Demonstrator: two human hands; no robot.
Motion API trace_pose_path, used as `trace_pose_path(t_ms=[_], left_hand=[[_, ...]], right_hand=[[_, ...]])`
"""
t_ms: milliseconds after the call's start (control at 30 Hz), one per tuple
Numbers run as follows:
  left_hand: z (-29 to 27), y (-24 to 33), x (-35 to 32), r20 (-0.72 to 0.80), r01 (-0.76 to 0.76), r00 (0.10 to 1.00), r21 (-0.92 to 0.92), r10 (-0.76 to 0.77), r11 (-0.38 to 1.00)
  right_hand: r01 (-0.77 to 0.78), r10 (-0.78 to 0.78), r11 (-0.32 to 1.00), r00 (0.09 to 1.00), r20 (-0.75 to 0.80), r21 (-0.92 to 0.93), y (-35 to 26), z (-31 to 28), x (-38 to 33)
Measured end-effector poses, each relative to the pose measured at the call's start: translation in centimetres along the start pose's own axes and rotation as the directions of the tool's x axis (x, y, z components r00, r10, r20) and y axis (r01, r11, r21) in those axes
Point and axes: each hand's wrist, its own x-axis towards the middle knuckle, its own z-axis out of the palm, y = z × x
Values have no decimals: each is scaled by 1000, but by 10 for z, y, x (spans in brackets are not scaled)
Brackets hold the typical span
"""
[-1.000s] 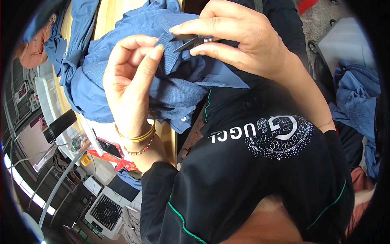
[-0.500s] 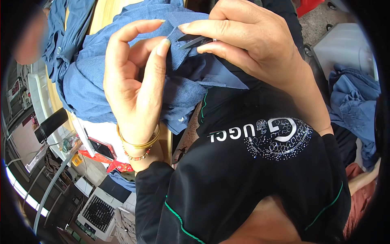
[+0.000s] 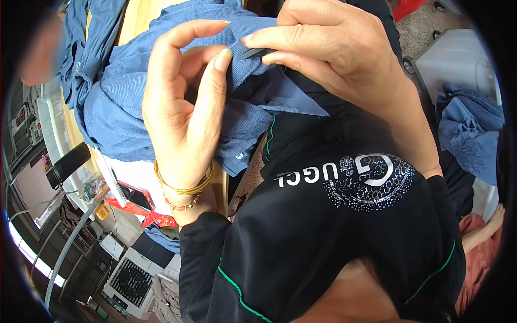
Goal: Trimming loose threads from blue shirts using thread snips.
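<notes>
A blue ribbed garment (image 3: 124, 113) lies bunched on the table in front of me, and a pointed flap of it hangs over my lap. My left hand (image 3: 186, 107) pinches an edge of the cloth between thumb and a bent finger; its index finger is stretched out above. My right hand (image 3: 344, 54) is closed round small dark thread snips (image 3: 251, 53), mostly hidden by the fingers. Their blades lie nearly together against the cloth, right by my left thumb tip. A small pale mark (image 3: 240, 156) shows on the garment's lower part.
More blue clothing (image 3: 89, 48) hangs at the table's far left. A phone (image 3: 137, 196) lies beside a red plastic bag (image 3: 159, 219). To the right stands a pale bin (image 3: 458, 59) with blue cloth (image 3: 468, 129) next to it. Another person's arm (image 3: 484, 229) shows at the right edge.
Both hands have shifted slightly, the left one to the right. The snips' blades, apart before, are now nearly together. At the right edge, the blue cloth and the other person's arm have moved.
</notes>
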Motion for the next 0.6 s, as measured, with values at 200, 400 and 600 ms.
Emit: trace_pose_path(t_ms=[200, 400, 600], left_hand=[[-1, 1, 2, 6, 42, 999, -83, -42, 996], [-1, 3, 1, -62, -42, 998, -149, 33, 988], [-50, -4, 11, 201, -361, 931, 380, 305, 852]], right_hand=[[-258, 333, 696, 943, 17, 670, 5, 0, -3], [-451, 325, -29, 840, 435, 892, 0, 40, -3], [-280, 504, 15, 831, 235, 960, 20, 26, -4]])
